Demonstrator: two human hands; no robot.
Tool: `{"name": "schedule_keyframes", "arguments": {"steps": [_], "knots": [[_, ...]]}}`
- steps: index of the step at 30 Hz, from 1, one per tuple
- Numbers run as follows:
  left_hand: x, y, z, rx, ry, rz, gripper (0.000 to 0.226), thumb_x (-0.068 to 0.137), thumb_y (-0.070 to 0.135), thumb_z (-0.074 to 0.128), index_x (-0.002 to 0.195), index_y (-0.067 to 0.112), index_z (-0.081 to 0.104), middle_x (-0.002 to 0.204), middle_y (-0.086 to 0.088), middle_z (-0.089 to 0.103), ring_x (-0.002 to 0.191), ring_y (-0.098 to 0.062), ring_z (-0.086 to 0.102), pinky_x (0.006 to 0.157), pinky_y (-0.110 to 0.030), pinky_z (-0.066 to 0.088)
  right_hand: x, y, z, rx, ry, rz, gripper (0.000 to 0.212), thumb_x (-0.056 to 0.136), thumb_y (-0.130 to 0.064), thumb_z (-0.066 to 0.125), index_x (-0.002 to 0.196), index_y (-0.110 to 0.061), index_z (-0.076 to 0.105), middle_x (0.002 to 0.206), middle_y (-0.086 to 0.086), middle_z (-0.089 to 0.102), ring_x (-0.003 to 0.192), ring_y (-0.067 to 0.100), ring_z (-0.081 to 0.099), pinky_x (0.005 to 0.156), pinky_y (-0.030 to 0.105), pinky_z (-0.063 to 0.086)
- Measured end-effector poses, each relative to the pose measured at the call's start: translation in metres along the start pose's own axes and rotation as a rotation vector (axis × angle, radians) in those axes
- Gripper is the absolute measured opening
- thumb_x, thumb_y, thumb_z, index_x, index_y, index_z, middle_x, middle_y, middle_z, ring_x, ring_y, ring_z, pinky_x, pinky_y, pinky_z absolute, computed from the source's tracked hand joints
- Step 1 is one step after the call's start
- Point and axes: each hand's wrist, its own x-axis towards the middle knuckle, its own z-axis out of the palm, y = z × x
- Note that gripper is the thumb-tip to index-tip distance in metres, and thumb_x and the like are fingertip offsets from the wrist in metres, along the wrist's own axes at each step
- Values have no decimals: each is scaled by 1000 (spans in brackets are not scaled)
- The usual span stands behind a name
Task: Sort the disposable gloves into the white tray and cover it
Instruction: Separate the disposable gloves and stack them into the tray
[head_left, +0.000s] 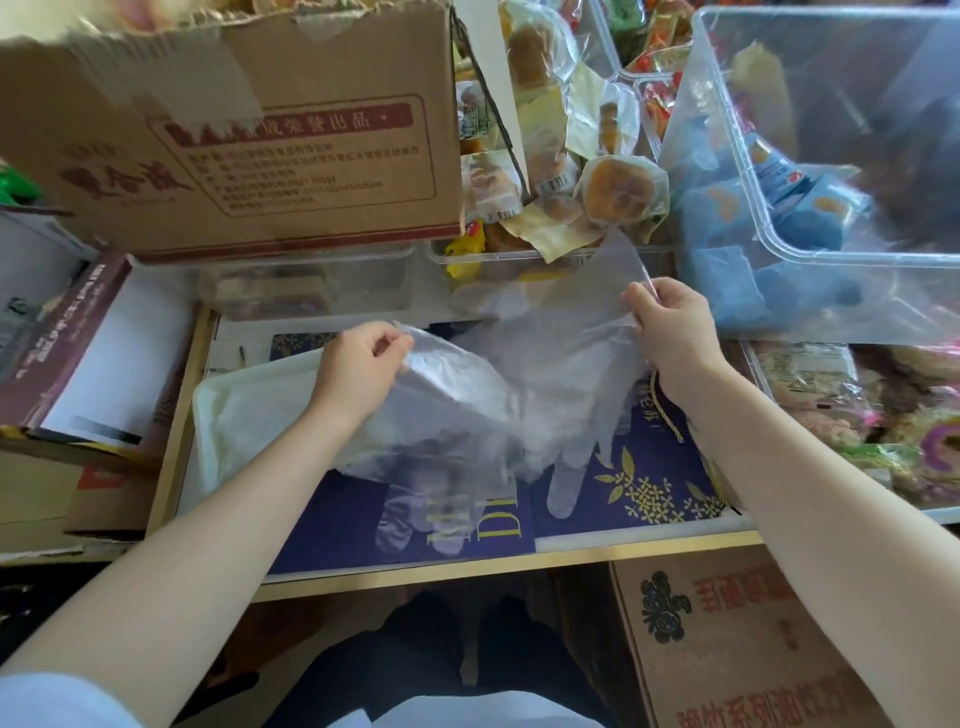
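I am holding 2 clear disposable gloves above the white tray (218, 410), which is lying at the left end of the work surface, partly under my left forearm. My left hand (358, 364) is pinching the cuff of the left glove (441, 410), whose body is hanging partly over the tray's right edge with its fingers trailing past the tray onto the dark blue printed sheet (649, 483). My right hand (670, 332) is pinching the cuff of the right glove (566, 364), which is hanging well to the right of the tray, its fingertips drooping over that same blue sheet. Inside the tray I am seeing something pale and filmy on the floor, but I cannot tell whether that is gloves already laid in or just the tray's own surface. I am judging the sorting as still under way: these 2 gloves are not yet resting in the tray, and both need flattening and laying in. I am not seeing a lid or cover for the tray anywhere, so the covering step is still to do. Beyond the tray, a cardboard box (234, 145) and clear bins of wrapped snacks (831, 156) are crowding the back
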Motion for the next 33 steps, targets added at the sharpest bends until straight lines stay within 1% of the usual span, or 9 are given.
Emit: {"name": "schedule_keyframes", "arguments": {"steps": [5, 8, 12, 16, 23, 26, 29, 31, 33], "knots": [[12, 27, -18, -58, 256, 125, 16, 95, 22, 48, 84, 15, 56, 65, 5, 55, 59, -6, 50, 56, -19, 36, -5, -17, -12, 9, -221, -127, 27, 95, -27, 50, 73, -18, 63, 55, 4, 48, 47, 11, 41, 47, 19, 38], [19, 43, -12, -147, 320, 175, 13, 95, 26, 45, 86, 21, 52, 70, 3, 56, 67, -13, 57, 59, -18, 40, -7, -22, -5, -108, -163, -46, 36, 95, -26, 48, 61, -17, 58, 45, -4, 47, 36, 9, 36, 37, 18, 30], [11, 55, 11, -270, 232, 167, 10, 91, 43, 39, 84, 42, 47, 86, -4, 63, 82, -29, 65, 75, -44, 52, -24, -30, 16, 67, -197, 194, 29, 97, -22, 45, 74, -11, 58, 62, 7, 57, 50, 20, 53, 51, 32, 49], [-16, 65, 32, -212, 157, 273, 12, 98, 13, 41, 101, 4, 49, 85, 5, 51, 77, -12, 51, 67, -15, 36, -51, -39, 42, 485, -250, 397, 22, 99, -17, 41, 85, -9, 55, 68, 9, 62, 56, 18, 63, 53, 28, 57], [-34, 63, 36, -311, -140, 268, 11, 101, 17, 36, 102, 16, 47, 89, 18, 54, 80, 16, 51, 69, -2, 36, -64, -43, 60, 577, -285, 467, 36, 102, -31, 30, 95, -6, 55, 84, 16, 69, 69, 23, 69, 62, 28, 58], [-34, 63, 28, -451, -263, 233, 29, 96, 39, 38, 109, 18, 53, 101, 18, 58, 92, 16, 53, 78, -5, 37, -63, -44, 61, 590, -285, 477, 41, 102, -31, 26, 101, -3, 56, 86, 17, 69, 74, 24, 69, 66, 30, 57], [-32, 55, 21, -487, -433, 257, 72, 67, 72, 54, 123, 26, 48, 119, 21, 54, 113, 10, 50, 91, -8, 39, -63, -45, 62, 643, -289, 505, 44, 102, -34, 26, 98, -2, 56, 88, 20, 69, 70, 24, 69, 62, 29, 58], [-30, 50, 20, -427, -442, 288, 65, 70, 55, 70, 125, 27, 49, 123, 19, 54, 117, 6, 49, 95, -11, 40, -62, -45, 61, 647, -321, 502, 47, 102, -36, 26, 99, -1, 58, 86, 20, 69, 70, 25, 69, 63, 30, 58], [-27, 47, 22, -380, -328, 316, 35, 88, 25, 62, 123, 20, 56, 118, 14, 60, 111, 4, 55, 93, -13, 41, -61, -44, 60, 548, -400, 510, 55, 101, -41, 24, 103, -1, 60, 87, 17, 70, 75, 24, 69, 66, 30, 57]]}}
